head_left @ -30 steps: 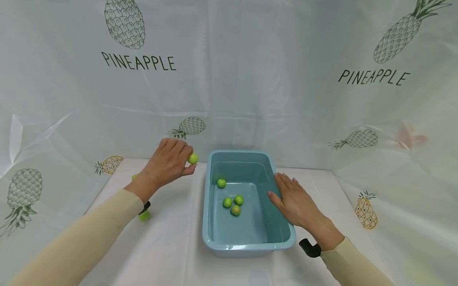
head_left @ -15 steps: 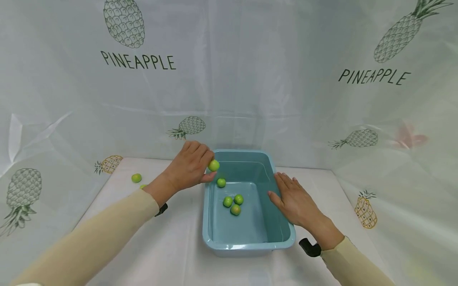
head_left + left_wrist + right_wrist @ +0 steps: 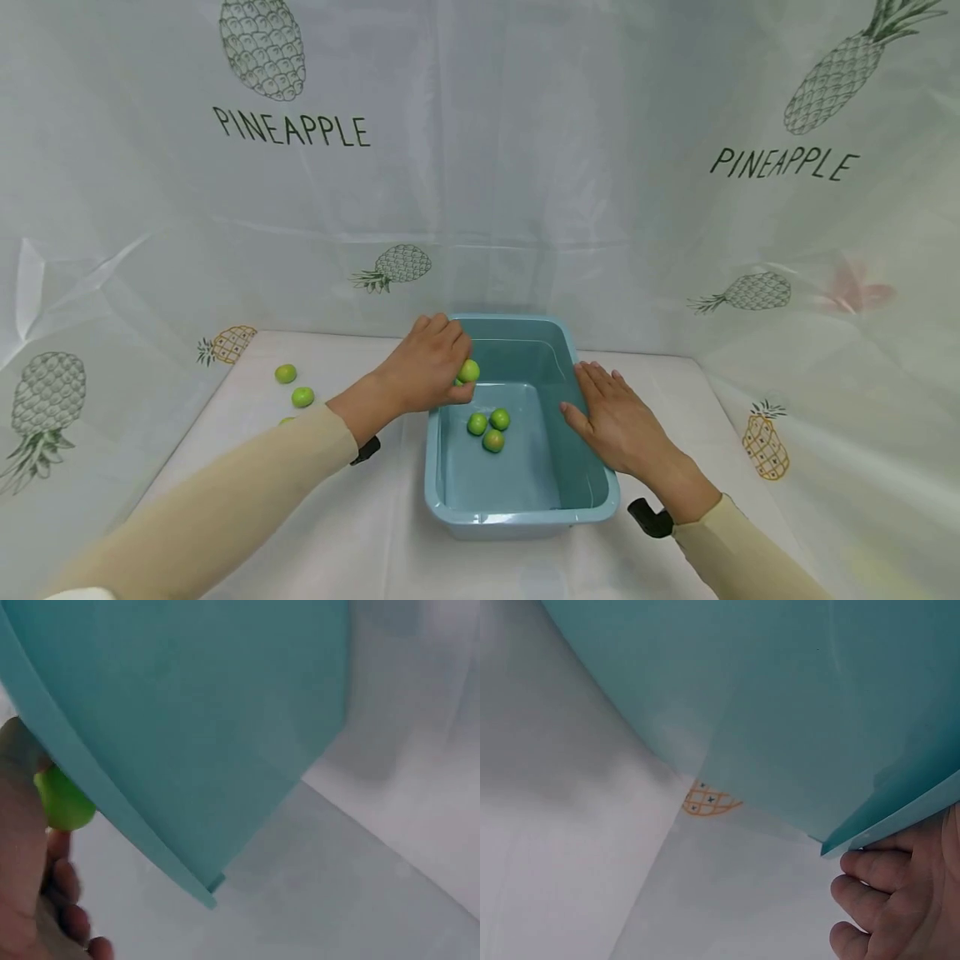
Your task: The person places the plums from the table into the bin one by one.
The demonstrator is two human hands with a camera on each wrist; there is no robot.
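My left hand (image 3: 429, 364) pinches a small round green fruit (image 3: 469, 371) between thumb and fingers, over the left rim of a blue plastic tub (image 3: 522, 518). In the left wrist view the held fruit (image 3: 64, 799) shows beside the tub's rim (image 3: 112, 802). Several more green fruits lie on the tub floor, among them one reddish-tinged fruit (image 3: 493, 441); another peeks out behind the held one. With fingers straight, my right hand (image 3: 617, 421) rests on the tub's right rim. The right wrist view shows its fingertips (image 3: 855, 862) just under that rim (image 3: 900, 817).
Left of the tub, green fruits lie on the white-covered table (image 3: 337, 517), one farther back (image 3: 285, 373) and one nearer (image 3: 303, 397); another is partly hidden by the left sleeve (image 3: 247, 500). A pineapple-print sheet (image 3: 510, 167) rises behind and at both sides.
My left hand has carried the held fruit rightward and a little lower, from beside the tub to over its left rim. Fruits on the table have come into view. The right hand stays put.
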